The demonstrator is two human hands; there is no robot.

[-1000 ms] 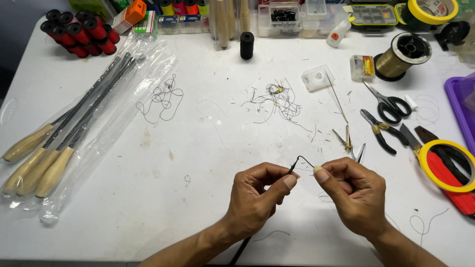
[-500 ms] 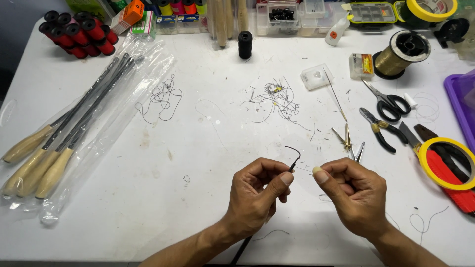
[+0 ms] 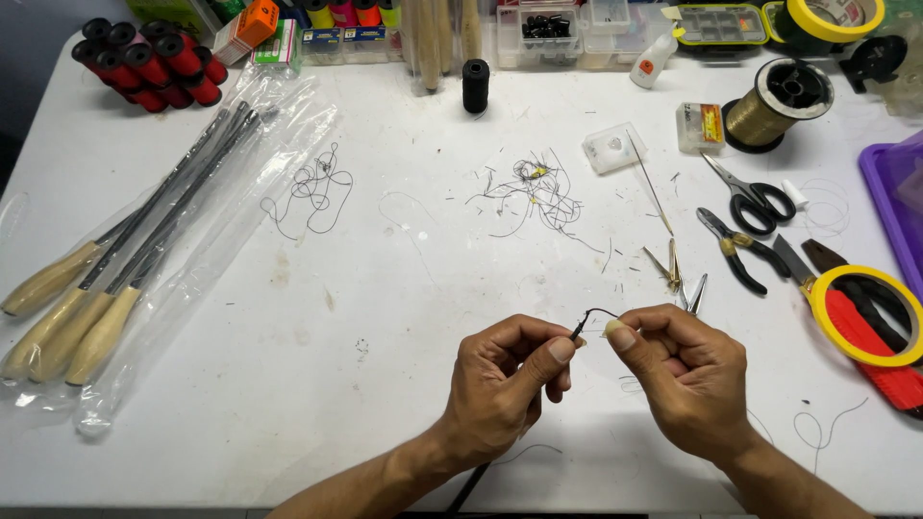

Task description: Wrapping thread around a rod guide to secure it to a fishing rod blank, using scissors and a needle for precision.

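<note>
My left hand (image 3: 505, 380) pinches the tip of a thin dark rod (image 3: 578, 333) that runs back under my palm toward the table's near edge. My right hand (image 3: 678, 370) sits close beside it, thumb and forefinger pinched on a short curved black wire (image 3: 601, 311) that arcs from the rod's tip. Both hands hover just above the white table (image 3: 385, 384) near its front edge. The wire's far end is hidden by my right thumb.
Rods with wooden handles in a plastic sleeve (image 3: 115, 269) lie at left. Tangled thread scraps (image 3: 534, 192), scissors (image 3: 755, 197), pliers (image 3: 735, 250), a yellow tape ring (image 3: 865, 312), a gold thread spool (image 3: 774, 106), a black spool (image 3: 475, 85) and red spools (image 3: 144, 62) lie around.
The wire loop between my fingers has shifted: it stood up as a hook half a second ago and now arcs lower toward my right thumb. My hands stay in place.
</note>
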